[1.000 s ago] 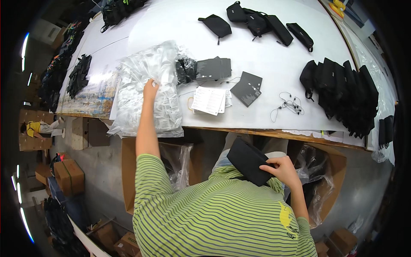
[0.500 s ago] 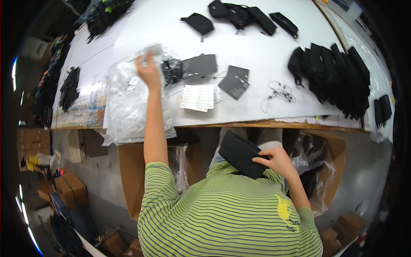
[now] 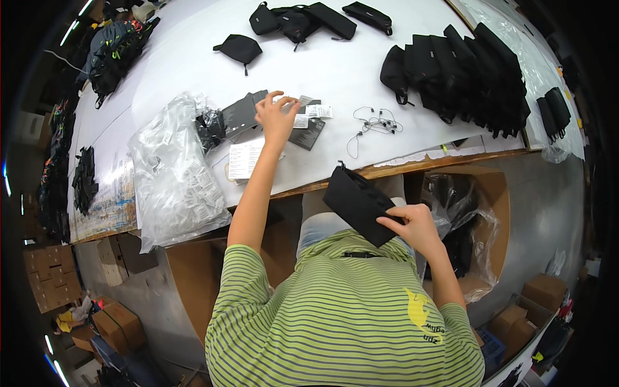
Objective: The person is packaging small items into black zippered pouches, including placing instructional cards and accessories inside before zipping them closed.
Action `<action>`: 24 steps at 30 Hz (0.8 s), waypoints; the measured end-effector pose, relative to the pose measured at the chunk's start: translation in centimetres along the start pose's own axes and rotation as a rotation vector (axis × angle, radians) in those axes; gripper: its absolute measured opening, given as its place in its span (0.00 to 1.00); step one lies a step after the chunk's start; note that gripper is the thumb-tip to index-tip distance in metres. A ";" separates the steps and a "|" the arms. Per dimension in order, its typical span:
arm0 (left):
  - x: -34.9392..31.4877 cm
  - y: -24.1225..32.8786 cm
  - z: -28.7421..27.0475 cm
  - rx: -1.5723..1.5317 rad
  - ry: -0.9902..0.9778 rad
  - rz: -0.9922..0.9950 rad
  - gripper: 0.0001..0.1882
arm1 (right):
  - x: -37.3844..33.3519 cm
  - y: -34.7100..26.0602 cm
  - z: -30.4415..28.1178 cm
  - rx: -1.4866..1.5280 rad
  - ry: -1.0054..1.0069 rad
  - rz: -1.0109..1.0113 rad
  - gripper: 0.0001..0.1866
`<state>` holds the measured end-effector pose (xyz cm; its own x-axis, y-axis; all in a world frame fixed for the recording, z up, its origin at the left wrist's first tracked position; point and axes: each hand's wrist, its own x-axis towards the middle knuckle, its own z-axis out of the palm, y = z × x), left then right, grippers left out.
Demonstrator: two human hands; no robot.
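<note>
A flat black zippered pouch (image 3: 361,201) is tilted in front of my waist, its zipper side up. My right hand (image 3: 416,227) pinches its right edge between thumb and fingers. Above the table, my left hand (image 3: 277,118) reaches forward with bent fingers apart and no clear grip on anything. Just past its fingertips, small white labels (image 3: 319,111) lie over dark grey printed cards (image 3: 308,134). Another dark card (image 3: 244,115) is left of that hand, beside a bunch of small black pieces (image 3: 209,129). A white printed sheet (image 3: 245,161) lies nearer me, partly behind my forearm.
Clear plastic bags with white labels (image 3: 177,174) are heaped at the left front edge. Thin black cords (image 3: 377,122) lie right of the cards. Black pouches (image 3: 458,74) are piled at right, with more (image 3: 303,22) at the back. Cardboard boxes (image 3: 493,226) stand below the table.
My left hand has moved right, from the plastic bags to the dark cards, where white labels now show. The right hand still holds the pouch, now turned more upright. My view has shifted right.
</note>
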<state>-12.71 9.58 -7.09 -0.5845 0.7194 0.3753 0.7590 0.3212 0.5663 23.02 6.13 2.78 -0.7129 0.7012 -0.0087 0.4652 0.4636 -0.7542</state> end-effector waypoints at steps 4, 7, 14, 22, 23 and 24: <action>0.3 0.2 -0.9 -0.055 -0.046 -0.020 0.05 | 1.1 -0.4 -1.0 -0.083 -0.015 -0.004 0.13; 0.5 1.7 -1.4 -0.077 0.042 0.012 0.06 | 1.7 0.5 -0.9 -0.124 0.034 -0.051 0.13; -2.9 11.3 -6.9 -0.654 -0.309 0.247 0.04 | 3.9 1.1 -1.8 -0.320 0.203 -0.266 0.09; -5.8 11.5 -7.9 -0.314 -0.024 0.330 0.31 | 5.5 -1.0 -2.4 -0.325 0.305 -0.368 0.09; -6.6 10.5 -7.2 -0.607 -0.016 0.102 0.37 | 5.6 -1.2 -2.3 -0.325 0.308 -0.371 0.09; -7.5 9.6 -6.3 -0.894 -0.009 -0.134 0.43 | 5.6 -1.4 -2.0 -0.261 0.333 -0.366 0.08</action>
<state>-2.90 3.37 0.15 -0.6472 0.7161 0.2612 0.1763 -0.1928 0.9653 19.46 10.48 5.13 -0.6679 0.5829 0.4628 0.3633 0.7980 -0.4808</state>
